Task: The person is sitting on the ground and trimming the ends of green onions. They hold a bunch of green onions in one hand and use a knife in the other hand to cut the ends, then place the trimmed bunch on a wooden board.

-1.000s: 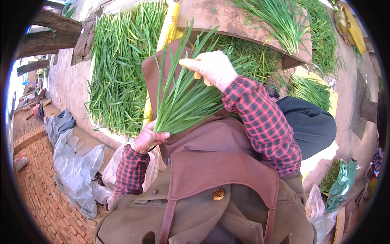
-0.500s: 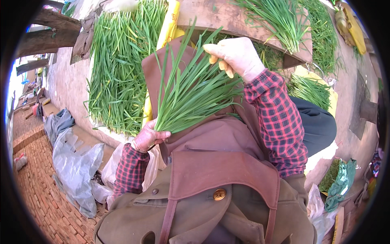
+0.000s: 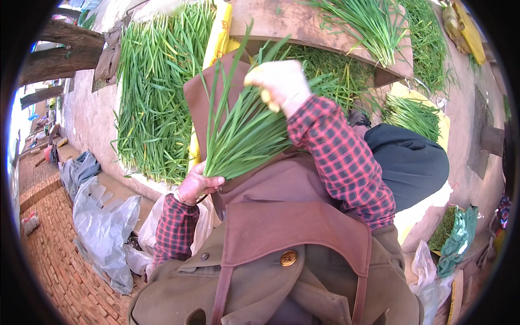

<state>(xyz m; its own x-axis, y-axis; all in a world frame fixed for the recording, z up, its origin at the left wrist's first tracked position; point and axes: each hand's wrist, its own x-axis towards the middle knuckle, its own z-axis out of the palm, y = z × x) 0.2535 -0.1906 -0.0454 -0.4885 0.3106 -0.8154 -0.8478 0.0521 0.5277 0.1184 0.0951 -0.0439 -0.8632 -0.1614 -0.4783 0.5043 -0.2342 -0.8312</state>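
Two hands can be counted, so one left hand (image 3: 194, 186) and one right hand (image 3: 279, 84), plus two plaid sleeves (image 3: 346, 157). As for leafy bunches, three separate ones are spotted: one held bunch (image 3: 244, 143), one board bunch (image 3: 374, 32) and one small bundle (image 3: 411, 120). Just one big rectangular pile (image 3: 160, 103) is seen, tbh the looser heaps can't be counted cleanly. One wooden board (image 3: 314, 24), one apron (image 3: 295, 227) and one green bag (image 3: 457, 244) get tallied. Two buttons are found: one brass button (image 3: 288, 258), one small dark button (image 3: 204, 256). At least three dark beams (image 3: 67, 64) can be made out.
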